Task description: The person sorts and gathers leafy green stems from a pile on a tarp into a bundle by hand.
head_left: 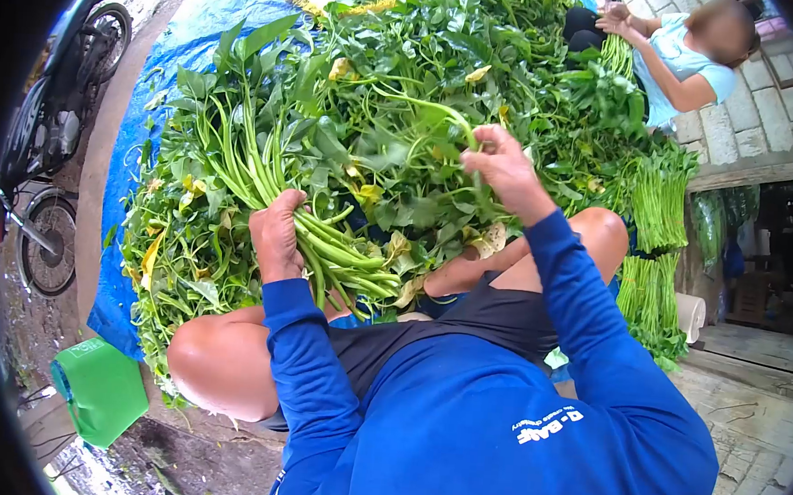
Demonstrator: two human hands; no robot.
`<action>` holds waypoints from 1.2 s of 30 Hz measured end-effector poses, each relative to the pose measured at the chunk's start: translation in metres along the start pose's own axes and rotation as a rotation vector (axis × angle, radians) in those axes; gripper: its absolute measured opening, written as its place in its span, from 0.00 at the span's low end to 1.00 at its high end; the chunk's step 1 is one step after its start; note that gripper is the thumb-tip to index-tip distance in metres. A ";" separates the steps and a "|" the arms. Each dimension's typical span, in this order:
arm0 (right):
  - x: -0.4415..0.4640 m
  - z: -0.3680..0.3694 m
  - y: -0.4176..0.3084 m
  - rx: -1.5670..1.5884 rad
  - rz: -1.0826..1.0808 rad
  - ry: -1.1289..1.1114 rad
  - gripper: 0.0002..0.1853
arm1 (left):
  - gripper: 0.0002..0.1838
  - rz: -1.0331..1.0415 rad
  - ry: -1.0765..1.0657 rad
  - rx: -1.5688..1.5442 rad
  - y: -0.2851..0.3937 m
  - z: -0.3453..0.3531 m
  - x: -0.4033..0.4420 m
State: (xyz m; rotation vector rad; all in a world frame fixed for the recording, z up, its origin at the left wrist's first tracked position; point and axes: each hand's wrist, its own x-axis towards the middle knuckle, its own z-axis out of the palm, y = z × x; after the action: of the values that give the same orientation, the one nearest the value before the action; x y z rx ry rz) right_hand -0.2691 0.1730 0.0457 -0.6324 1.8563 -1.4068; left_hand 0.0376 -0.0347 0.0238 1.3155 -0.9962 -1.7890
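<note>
Bunch of stems [259, 175] is gripped firmly in left hand [278, 237], at the near left of the leafy heap [528, 82]; a lone stem [453, 115] is pinched narrowly by right hand [503, 170] over the heap. Stem is best handled by its firm stalk, not leaf tips; a slow, steady pull is advised where foliage looks tangled, else snapping or dragging of neighbours is likely. Stalk ends of the bunch look staggered; should be levelled. Squeeze should be moderate, bruising being the risk. Yellow leaves [368, 193] lie close by, best left out. Pose: left forearm is angled forward past the bent knee, thumb laid across the stalks. Right arm is reached further forward, hand turned inward, fingers curled, thumb opposed. Hands are well apart; leaves between are partly blurred.
</note>
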 end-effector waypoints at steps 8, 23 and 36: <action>-0.026 -0.065 -0.130 -0.228 -0.301 -0.154 0.19 | 0.08 0.006 -0.051 -0.066 0.000 0.007 0.000; -0.087 -0.071 -0.189 -0.065 -0.381 0.024 0.14 | 0.09 -0.137 -0.168 -0.081 -0.012 0.014 0.005; -0.050 0.015 -0.108 -1.155 -0.880 0.573 0.12 | 0.10 -0.126 -0.288 -0.094 -0.028 0.036 0.002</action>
State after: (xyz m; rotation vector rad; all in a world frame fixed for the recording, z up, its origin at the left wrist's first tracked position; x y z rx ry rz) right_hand -0.2301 0.1702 0.1587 -1.9403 3.0384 -0.8370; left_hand 0.0001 -0.0168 0.0049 1.1035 -0.9834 -2.1390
